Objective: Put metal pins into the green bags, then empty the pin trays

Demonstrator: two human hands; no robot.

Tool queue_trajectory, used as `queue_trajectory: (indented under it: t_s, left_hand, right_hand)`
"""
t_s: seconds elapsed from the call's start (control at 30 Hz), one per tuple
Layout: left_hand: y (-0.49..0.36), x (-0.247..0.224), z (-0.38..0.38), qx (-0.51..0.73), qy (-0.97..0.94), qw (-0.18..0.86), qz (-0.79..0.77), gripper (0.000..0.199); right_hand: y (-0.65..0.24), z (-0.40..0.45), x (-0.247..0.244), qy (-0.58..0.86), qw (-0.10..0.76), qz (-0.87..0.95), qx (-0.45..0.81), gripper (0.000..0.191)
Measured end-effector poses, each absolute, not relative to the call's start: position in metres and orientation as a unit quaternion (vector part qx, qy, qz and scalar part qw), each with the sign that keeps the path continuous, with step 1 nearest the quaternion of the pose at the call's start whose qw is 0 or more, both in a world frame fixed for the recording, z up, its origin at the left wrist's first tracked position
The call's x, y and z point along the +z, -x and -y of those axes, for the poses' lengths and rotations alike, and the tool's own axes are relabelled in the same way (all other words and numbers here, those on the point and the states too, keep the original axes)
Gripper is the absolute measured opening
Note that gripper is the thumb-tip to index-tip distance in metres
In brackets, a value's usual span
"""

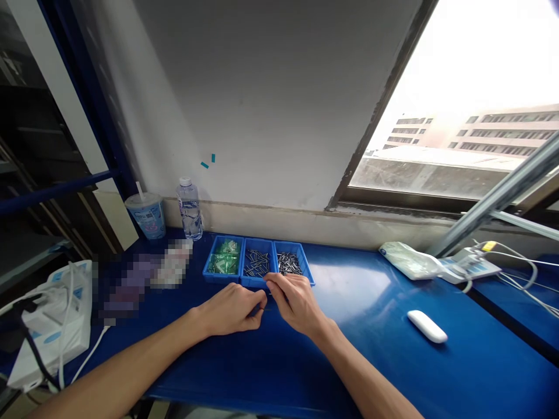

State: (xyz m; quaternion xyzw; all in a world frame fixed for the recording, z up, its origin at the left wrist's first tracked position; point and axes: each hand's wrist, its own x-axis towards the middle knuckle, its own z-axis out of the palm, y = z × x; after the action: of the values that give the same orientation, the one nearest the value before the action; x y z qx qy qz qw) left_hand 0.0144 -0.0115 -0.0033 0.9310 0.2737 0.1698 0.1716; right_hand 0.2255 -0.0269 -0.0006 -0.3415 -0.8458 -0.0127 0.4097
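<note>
Three blue bins stand in a row against the wall. Green and clear plastic packets lie in the left bin (223,278); dark metal screws fill the middle bin (257,265), and more screws or pins are in the right bin (290,263). Just in front of the left and middle bins is my left hand (238,308), its fingers curled and pinched on something too small to make out. My right hand (293,299) is at the front of the middle and right bins, thumb and forefinger together near a tiny thin piece I cannot identify. The two hands are close but apart.
A water bottle (189,209) and a lidded cup (148,215) stand at the back left. Power strips with cables lie at the left (78,314) and right (476,265). A white oval case (427,326) and a plastic packet (408,260) are on the blue table (367,349).
</note>
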Motion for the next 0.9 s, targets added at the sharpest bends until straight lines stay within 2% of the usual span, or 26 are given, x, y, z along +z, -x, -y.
queue_trajectory:
  t_s: [0.3,0.43,0.57,0.7,0.9]
  left_hand:
    - [-0.0055,-0.0009,0.0050,0.314,-0.892,0.157,-0.285,0.008]
    - [-0.0046,-0.0037,0.0053,0.323,-0.878,0.184,-0.302,0.007]
    - [-0.0065,-0.0065,0.0053,0.330,-0.869,0.215,-0.300,0.006]
    - [-0.0065,-0.0053,0.0048,0.342,-0.865,0.204,-0.305,0.008]
    - [-0.0053,-0.0035,0.0053,0.350,-0.862,0.211,-0.301,0.011]
  right_hand:
    - [-0.2256,0.0267,0.0013,0.337,0.348,0.875,0.008,0.027]
    - [-0.2232,0.0258,-0.0022,0.351,0.334,0.875,0.015,0.022]
    - [-0.2231,0.0239,-0.0054,0.362,0.340,0.868,0.022,0.025]
    - [-0.2238,0.0237,-0.0059,0.364,0.341,0.866,0.022,0.019]
    - [-0.2229,0.0241,-0.0061,0.360,0.345,0.867,-0.003,0.020]
